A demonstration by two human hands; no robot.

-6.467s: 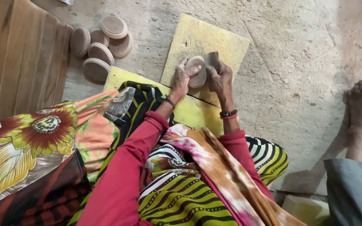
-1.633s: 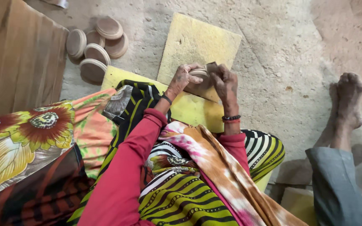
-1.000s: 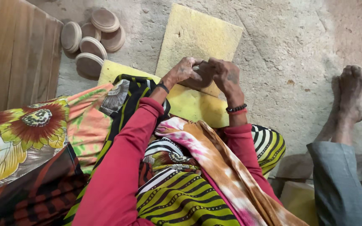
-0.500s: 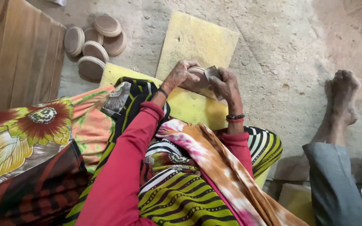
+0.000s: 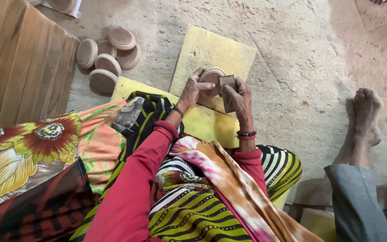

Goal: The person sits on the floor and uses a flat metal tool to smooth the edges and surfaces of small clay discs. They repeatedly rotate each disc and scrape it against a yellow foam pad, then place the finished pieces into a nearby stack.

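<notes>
My left hand (image 5: 192, 90) grips a round wooden disc (image 5: 211, 77) by its near edge, holding it above a yellow foam pad (image 5: 211, 54) on the ground. My right hand (image 5: 236, 97) holds a small dark brown folded piece, likely sandpaper (image 5: 227, 82), pressed against the disc's right side. Both arms wear red sleeves, and a beaded bracelet sits on my right wrist. A second yellow foam pad (image 5: 204, 121) lies under my forearms.
Several round wooden discs (image 5: 107, 54) lie in a pile on the dusty floor at upper left. Wooden planks (image 5: 19, 58) lie at the far left. Another person's bare foot (image 5: 366, 114) and grey trouser leg (image 5: 359, 201) are at the right.
My hands have kept working the disc in roughly the same spot; the disc has turned to show its flat face, and the brown piece now sits at its right edge.
</notes>
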